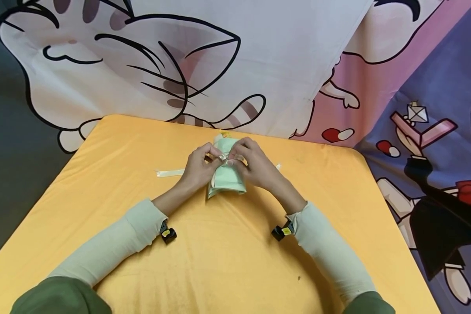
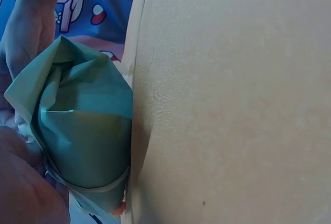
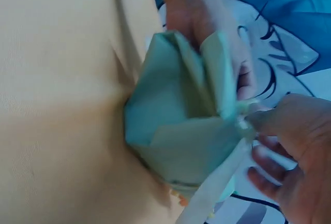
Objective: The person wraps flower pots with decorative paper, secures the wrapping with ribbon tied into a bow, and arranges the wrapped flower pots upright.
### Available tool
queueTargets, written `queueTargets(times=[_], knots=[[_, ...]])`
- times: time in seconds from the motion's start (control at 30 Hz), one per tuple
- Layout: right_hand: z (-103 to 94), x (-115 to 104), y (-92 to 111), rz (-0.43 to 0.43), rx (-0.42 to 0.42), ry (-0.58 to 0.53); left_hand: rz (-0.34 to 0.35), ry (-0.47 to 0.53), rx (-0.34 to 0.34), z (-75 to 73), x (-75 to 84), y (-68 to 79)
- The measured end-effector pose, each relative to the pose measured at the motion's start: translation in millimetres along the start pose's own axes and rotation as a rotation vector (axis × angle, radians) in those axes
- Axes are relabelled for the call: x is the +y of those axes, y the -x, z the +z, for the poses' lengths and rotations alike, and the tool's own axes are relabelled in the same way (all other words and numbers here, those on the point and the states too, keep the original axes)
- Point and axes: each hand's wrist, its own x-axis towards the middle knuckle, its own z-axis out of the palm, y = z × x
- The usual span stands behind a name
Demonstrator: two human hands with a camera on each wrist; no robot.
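Note:
A package wrapped in pale green paper lies on the table, its near end folded. A whitish ribbon runs round it and gathers in a small knot or loop on top. My left hand pinches the ribbon at the top from the left. From the other side my right hand pinches it too, thumb and forefinger close to the left fingertips. The left wrist view shows the folded end of the green package beside both hands. Fingers partly hide the knot, so its exact form cannot be told.
An orange-yellow cloth covers the table. A flat ribbon end lies left of the package, and a bit of white shows to its right. A small yellow item peeks out at the far end. Cartoon-printed curtains hang behind.

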Motion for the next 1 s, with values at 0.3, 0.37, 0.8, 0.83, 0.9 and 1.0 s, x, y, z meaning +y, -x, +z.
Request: queueTargets(times=[0.3,0.37,0.8,0.83,0.9,1.0], knots=[[16.5,12,-11,-0.012,0.048,0.030,-0.001,-0.009,-0.002,4.3,-4.3,4.1],[15.7,12,-11,0.011,0.048,0.017,0.014,-0.019,0.006,5.4,-3.5,4.8],[24.8,3,-21,0.055,0.088,-0.029,0.082,0.012,0.058,1.6,-4.9,8.8],[27.0,3,-21,0.037,0.084,-0.009,0.086,0.007,0.058,0.7,-5.5,9.4],[30.6,3,-21,-0.007,0.078,0.047,0.098,0.005,0.055,-0.9,-6.6,10.1],[32.9,1,-24,-0.064,0.074,0.137,0.115,-0.006,0.048,-3.4,-7.1,10.0]])
